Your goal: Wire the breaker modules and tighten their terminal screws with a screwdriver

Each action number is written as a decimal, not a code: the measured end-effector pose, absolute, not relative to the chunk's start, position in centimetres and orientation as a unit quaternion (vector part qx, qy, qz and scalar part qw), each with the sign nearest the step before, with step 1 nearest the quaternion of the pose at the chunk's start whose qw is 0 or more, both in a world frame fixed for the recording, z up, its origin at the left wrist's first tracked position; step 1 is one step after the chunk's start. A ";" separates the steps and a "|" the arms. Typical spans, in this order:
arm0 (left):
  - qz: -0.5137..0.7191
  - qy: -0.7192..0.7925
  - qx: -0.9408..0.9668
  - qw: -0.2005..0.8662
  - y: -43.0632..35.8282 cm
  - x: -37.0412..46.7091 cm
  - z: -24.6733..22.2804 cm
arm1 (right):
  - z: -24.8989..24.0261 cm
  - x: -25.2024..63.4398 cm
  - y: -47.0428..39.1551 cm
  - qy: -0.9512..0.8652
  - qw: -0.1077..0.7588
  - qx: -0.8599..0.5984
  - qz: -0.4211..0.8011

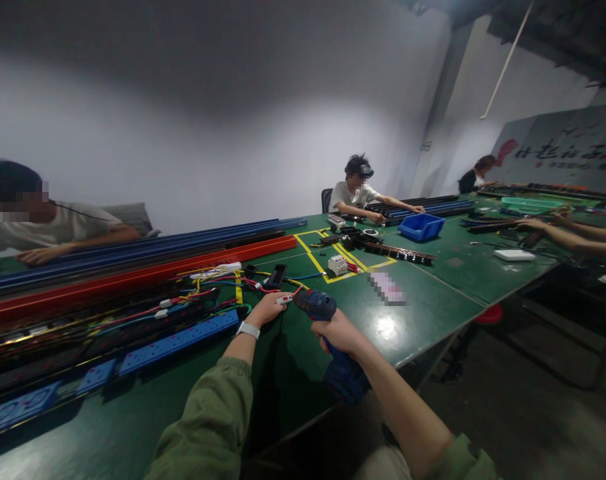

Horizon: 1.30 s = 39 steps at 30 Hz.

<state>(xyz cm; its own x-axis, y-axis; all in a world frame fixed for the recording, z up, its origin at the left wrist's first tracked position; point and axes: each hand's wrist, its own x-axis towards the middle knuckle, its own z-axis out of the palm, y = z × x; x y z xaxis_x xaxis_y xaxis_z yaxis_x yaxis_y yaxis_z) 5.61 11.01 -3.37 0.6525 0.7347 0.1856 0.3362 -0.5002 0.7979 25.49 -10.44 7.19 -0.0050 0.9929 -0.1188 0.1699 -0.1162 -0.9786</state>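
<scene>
While pinching a small white part [284, 300] in the left hand [267, 309] over the green table [443, 293], grips a dark blue drill [319, 305] in the right hand [340, 331], holding its front end just beside the part; cannot tell whether touching.

A grey wall [263, 153] stands behind a green-topped table [447, 293] over a dark floor [527, 420].

Look at that tabletop [447, 293]: smooth, glossy, flaring under light! Drill [343, 377], plastic-looking shell. Green sleeve [207, 413], creased matt cloth. Blue bin [421, 227], smooth plastic. Red rail [183, 269], smooth, faint sheen. Wall [223, 140], matt!
</scene>
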 end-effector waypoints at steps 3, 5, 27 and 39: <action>0.263 0.316 0.831 0.374 11.2 5.5 -3.7 | 7.1 25.4 -10.4 -0.508 0.431 -0.564 0.488; 0.269 0.316 0.832 0.368 11.4 5.5 -3.9 | 7.1 25.4 -10.4 -0.506 0.431 -0.566 0.488; 0.272 0.342 0.829 0.349 11.6 5.2 -4.6 | 7.4 25.5 -10.7 -0.521 0.421 -0.565 0.482; 0.273 0.335 0.832 0.349 11.4 5.3 -4.5 | 7.3 25.5 -10.6 -0.517 0.425 -0.555 0.495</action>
<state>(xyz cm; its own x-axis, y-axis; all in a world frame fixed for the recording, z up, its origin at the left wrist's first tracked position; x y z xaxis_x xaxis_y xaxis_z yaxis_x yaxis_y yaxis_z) 5.32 11.42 -4.51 0.6265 0.7476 0.2203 0.3665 -0.5321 0.7632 25.49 -10.64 7.30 -0.0233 0.9936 -0.1102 0.1537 -0.1053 -0.9825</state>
